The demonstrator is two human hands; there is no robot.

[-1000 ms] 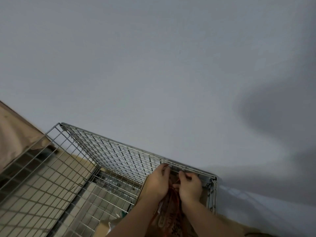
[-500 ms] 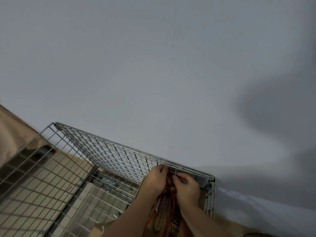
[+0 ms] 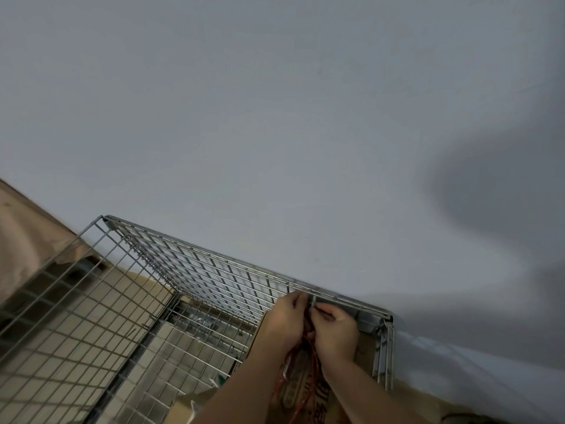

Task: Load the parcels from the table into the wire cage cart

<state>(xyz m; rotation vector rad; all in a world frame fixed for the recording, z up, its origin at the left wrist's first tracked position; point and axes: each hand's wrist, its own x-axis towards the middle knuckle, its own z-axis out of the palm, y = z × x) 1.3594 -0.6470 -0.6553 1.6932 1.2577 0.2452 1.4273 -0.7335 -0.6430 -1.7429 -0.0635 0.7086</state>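
Left hand (image 3: 286, 321): fingers curled tight, pinching red cord (image 3: 308, 367) at the top of the parcel; knuckles close under the cage's top rail.
Right hand (image 3: 334, 328): just beside the left, fingertips pinched together on the same cord; thumb and forefinger meet at a vertical wire of the far panel. Whether the cord loops round that wire is too small to tell.
Parcel (image 3: 301, 390): brown cardboard box, flat-faced, printed in dark and red lettering, standing inside the cage directly below both hands and between the forearms. Its lower part is cut off by the frame edge and much of its face is hidden by the wrists.
Cord: thin, red, stringy, running down from the hands over the box face.
Cage (image 3: 195, 270): bright metal wire in a square grid, stiff tubular rim; the far panel runs from the hands away to the left, the left panel slopes toward the viewer. Its right corner post stands just right of the right hand.
Cage floor: wire mesh left of the left forearm, with pale floor tiles showing through; small items there are blurred.
Wall (image 3: 275, 133): smooth, matt grey, behind the hands; a soft dark shadow lies to the right.
Brown sheet (image 3: 27, 240): paper-like, creased, far left beyond the cage, partly cut off.
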